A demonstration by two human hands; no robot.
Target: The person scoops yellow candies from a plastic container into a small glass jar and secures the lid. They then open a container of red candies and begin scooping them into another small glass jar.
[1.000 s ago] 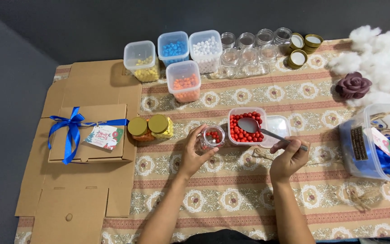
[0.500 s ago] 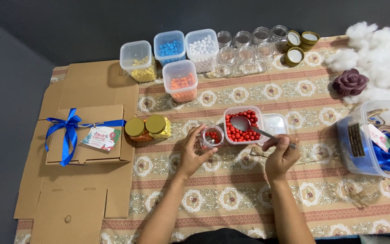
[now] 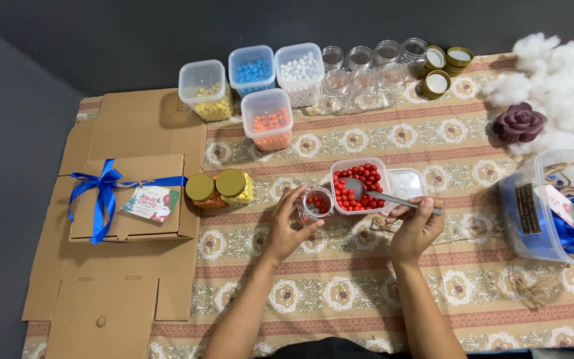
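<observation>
- While the left hand point(image 3: 288, 227) curls round a small clear jar point(image 3: 316, 203), thumb and fingers pressed to its sides, the jar sits on the patterned tablecloth point(image 3: 367, 279) with a few red beads already showing inside.
- Right hand point(image 3: 417, 225) — fingers pinched together on the handle end of a metal spoon point(image 3: 385, 197), gripping it near the tip of the handle.
- Spoon's long axis runs from that right hand up and to the left, bowl end resting in the tub of red beads point(image 3: 360, 186); the bowl looks empty, though that is hard to call from here.
- Key relation: the jar lies just to the left of the red tub, touching or nearly so, and the spoon's bowl is the nearer end to it — the jar mouth sits left and slightly below the bowl.
- Left hand is the one on the jar; right hand is well to the jar's right, beyond the tub.
- A clear lid point(image 3: 406, 182) lies just right of the tub.
- Two filled jars with gold lids point(image 3: 219, 189) sit left of the hands, beside a cardboard box tied with blue ribbon point(image 3: 127, 198).
- Along the far edge: tubs of yellow point(image 3: 204, 89), blue point(image 3: 252, 69), white point(image 3: 299, 65) and orange beads point(image 3: 268, 119), then empty jars point(image 3: 364, 81) and loose gold lids point(image 3: 441, 68).
</observation>
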